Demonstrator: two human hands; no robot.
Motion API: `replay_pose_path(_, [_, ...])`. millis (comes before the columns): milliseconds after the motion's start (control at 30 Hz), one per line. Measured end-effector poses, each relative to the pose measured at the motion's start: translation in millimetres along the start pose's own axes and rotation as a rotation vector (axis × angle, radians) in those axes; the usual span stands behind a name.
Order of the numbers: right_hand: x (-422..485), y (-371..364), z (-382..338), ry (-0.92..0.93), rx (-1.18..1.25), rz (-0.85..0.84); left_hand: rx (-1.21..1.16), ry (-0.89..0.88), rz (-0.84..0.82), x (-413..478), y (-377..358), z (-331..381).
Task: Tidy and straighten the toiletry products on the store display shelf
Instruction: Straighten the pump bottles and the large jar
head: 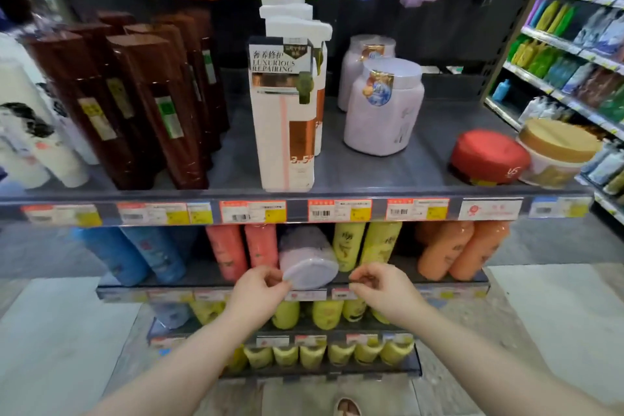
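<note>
Jar: the lilac jar [305, 260] lies on its side at the front of the second shelf [449, 280], between the pink bottles [243, 252] and the yellow bottles [366, 246]
Axis: its long axis runs front to back, with the lid facing you and the base toward the back of the shelf
Left grip: your left grip [260, 284] has its fingers curled onto the lid's left rim, and as far as the blur lets me judge, it pinches the rim
Right grip: your right grip [378, 282] sits just right of the lid, fingers half curled and apart from the thumb, holding nothing and not touching the jar
Why so held: one grip on each side of the lid looks meant to draw the round jar straight out without it rolling
Why it looks misplaced: two upright jars [385, 108] of the same kind stand lids up on the top shelf [371, 176], so this one is probably a stray
Next: bring your right grip onto the lid, slide the jar out, then turn the lid upward
Risk: the bottles stand close on both sides, so a sideways pull may knock them
</note>
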State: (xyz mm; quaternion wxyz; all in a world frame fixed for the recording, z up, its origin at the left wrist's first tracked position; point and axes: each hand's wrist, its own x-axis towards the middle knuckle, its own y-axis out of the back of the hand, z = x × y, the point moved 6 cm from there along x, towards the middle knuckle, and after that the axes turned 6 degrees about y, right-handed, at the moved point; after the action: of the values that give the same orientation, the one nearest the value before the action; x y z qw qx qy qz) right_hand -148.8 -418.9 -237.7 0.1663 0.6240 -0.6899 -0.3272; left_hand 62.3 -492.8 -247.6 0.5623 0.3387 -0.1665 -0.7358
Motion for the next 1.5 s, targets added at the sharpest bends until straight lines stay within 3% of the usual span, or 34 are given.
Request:
replay_pose_path(200, [42.6, -40.9, 23.1, -0.128, 0.090, 0.081, -0.016, 0.087, 0.015, 34.1, -24.5, -14.6])
replay_pose_path(433, [77.9, -78.5, 64.4, -0.434, 0.335, 0.154, -0.126, 0.291, 0.033, 63.9, -58.1, -44.2])
replay_pose_path(633, [88.7, -98.4, 74.9, -0.507, 0.520, 0.171, -0.391, 0.308, -0.023, 72.0, -84.3, -53.6])
replay_pose_path(833, [93.6, -107.9, 72.7, -0.525, 0.624, 0.133, -0.605, 0.519, -0.069, 79.8, -102.2, -54.8])
replay_pose_path(967, [92.8, -112.5, 70.2, -0.577, 0.797, 0.172, -0.613, 0.502, -0.030, 81.9, -99.6, -55.3])
replay_pose_path(1200, [57.7, -116.5, 72.6, -0.623, 0.820, 0.149, -0.568, 0.547, -0.066, 48.2, -101.7, -71.2])
replay_pose_path(1367, [33.4, -125.3, 82.6, -0.588, 0.769, 0.017, -0.727, 0.551, -0.132, 33.0, -106.3, -81.7])
replay_pose_path(1500, [37.3, -126.0, 81.4, -0.550, 0.798, -0.081, -0.719, 0.577, -0.185, 42.2, -107.2, -81.3])
